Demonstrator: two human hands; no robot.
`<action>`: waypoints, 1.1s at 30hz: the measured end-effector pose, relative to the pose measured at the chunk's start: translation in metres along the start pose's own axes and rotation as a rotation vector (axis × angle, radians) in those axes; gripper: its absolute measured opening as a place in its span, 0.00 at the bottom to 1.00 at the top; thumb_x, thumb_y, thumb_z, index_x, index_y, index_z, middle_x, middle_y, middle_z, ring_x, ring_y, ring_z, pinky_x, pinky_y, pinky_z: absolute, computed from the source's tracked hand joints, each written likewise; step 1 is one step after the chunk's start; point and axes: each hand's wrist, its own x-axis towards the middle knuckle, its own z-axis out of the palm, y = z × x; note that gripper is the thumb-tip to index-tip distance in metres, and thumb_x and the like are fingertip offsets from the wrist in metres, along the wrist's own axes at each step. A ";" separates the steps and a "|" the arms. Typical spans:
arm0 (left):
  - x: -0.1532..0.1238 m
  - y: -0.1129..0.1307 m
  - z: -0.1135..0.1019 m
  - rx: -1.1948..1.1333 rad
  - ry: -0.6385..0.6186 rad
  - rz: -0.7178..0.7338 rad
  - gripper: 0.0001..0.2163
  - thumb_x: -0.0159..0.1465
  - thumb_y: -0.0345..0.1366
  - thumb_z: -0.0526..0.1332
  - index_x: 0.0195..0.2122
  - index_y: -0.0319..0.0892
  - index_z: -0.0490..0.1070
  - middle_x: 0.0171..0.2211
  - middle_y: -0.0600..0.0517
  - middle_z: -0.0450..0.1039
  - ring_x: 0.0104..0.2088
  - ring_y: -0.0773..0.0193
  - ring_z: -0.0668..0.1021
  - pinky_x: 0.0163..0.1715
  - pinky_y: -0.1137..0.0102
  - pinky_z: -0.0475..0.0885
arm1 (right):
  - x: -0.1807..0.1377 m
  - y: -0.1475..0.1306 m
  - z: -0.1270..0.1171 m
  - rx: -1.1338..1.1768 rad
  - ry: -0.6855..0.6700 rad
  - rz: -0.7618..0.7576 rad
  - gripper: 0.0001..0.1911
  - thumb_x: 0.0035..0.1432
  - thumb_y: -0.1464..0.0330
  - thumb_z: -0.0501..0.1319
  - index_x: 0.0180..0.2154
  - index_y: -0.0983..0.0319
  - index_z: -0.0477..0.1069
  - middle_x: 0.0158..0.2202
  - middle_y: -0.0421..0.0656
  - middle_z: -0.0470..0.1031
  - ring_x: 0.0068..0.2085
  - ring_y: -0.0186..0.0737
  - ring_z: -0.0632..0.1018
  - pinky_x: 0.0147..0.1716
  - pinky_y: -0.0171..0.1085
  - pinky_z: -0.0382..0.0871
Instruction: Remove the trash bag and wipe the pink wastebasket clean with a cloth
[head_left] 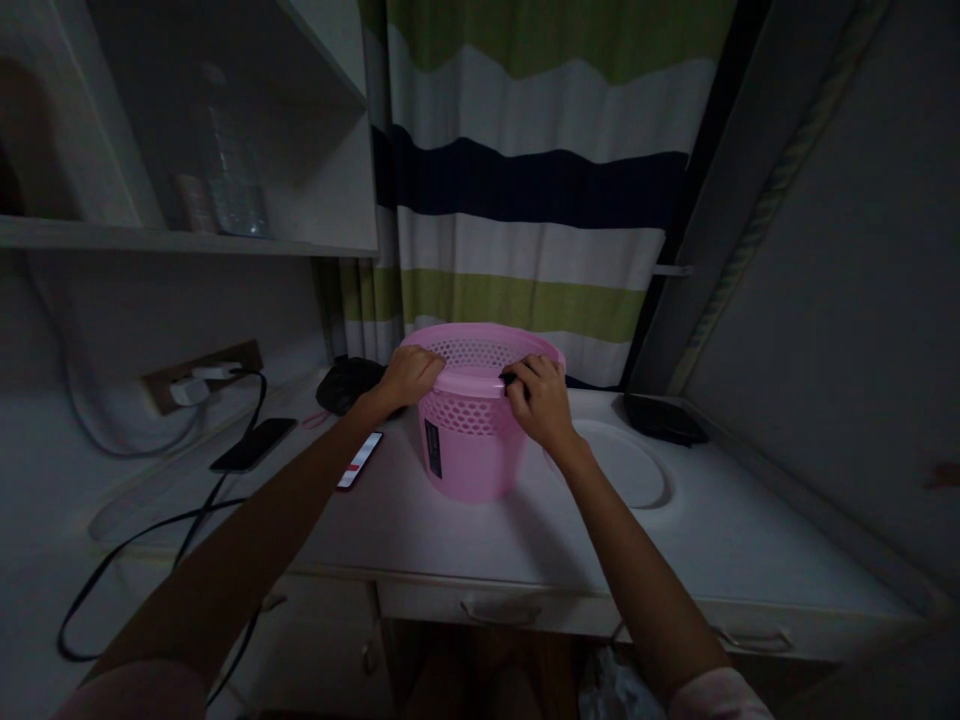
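Note:
A round pink plastic basket (476,460) stands upright on the white desk, with a band of holes below its rim and a dark label low on its left side. My left hand (412,375) is closed over the left front of the rim, thumb toward the inside. On the right front of the rim my right hand (541,400) is closed, its fingers curled over the edge. A small black thing (508,379) shows at the right fingertips; its kind cannot be made out. The basket's bottom inside is hidden by its front wall.
A lit phone (361,460) and a dark phone (255,445) lie left of the basket, near a black cable (199,515). Behind them sits a black bundle (349,385). A white round lid-like disc (619,465) and a black pouch (664,418) are at the right.

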 end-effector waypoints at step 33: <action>0.004 -0.007 -0.009 -0.429 -0.033 -0.173 0.19 0.58 0.43 0.44 0.15 0.39 0.59 0.14 0.55 0.60 0.20 0.70 0.64 0.23 0.73 0.58 | 0.020 -0.047 -0.004 0.196 -0.151 -0.246 0.11 0.58 0.68 0.52 0.40 0.63 0.70 0.39 0.46 0.70 0.42 0.40 0.68 0.43 0.39 0.59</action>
